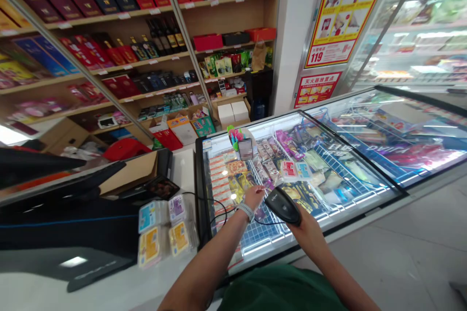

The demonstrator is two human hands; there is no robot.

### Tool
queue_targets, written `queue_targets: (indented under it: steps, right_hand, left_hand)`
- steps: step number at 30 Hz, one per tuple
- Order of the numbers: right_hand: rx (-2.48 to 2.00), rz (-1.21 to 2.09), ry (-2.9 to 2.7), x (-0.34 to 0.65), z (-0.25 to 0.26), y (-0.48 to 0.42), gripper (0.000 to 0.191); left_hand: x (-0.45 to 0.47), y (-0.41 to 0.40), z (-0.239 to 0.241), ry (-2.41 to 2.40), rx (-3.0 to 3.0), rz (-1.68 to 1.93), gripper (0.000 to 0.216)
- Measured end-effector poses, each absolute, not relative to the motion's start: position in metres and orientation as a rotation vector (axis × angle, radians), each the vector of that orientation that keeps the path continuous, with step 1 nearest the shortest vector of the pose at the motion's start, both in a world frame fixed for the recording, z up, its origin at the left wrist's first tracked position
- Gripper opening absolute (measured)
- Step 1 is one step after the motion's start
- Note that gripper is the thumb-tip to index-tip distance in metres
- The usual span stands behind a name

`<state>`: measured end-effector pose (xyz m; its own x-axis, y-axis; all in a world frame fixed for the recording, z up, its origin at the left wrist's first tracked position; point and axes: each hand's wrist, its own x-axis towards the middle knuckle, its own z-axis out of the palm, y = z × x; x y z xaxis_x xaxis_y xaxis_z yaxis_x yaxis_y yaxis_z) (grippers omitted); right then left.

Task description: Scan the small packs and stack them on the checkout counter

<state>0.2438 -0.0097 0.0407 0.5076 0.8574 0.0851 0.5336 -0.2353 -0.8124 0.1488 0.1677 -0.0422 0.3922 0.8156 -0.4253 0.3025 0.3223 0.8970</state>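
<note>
My right hand (305,227) is wrapped around a black handheld barcode scanner (282,205) above the glass-topped freezer (310,119). The scanner's head points up and to the left, towards my left hand (254,196). That hand is closed, with its fingertips pinched together over the glass; whatever lies between them is too small to name. A pale band (245,211) circles my left wrist. A black cable (222,204) runs from the counter past my left wrist to the scanner. Just beyond the hands, clear plastic boxes with red and blue labels (295,170) sit on the glass.
On the white counter (120,282) at left are stacked plastic boxes (149,245) and a dark monitor (65,233). Colourful toys (234,136) stand at the freezer's far edge. Shelves (153,53) of boxes and bottles line the wall; cartons (182,131) stand below them.
</note>
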Motion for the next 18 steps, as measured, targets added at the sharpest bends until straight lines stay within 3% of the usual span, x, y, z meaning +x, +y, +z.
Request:
queue_targets:
  steps: [12,18]
  right_hand:
    - [-1.866,0.504,-1.308,0.233,0.029,0.003,0.032]
    - [-1.846,0.489,-1.365,0.226,0.031,0.006,0.034]
  left_hand:
    - [0.000,0.112,-0.016,1.282,2.075,0.456,0.039]
    - [-0.058,0.094,-0.011,1.799,2.355,0.405,0.050]
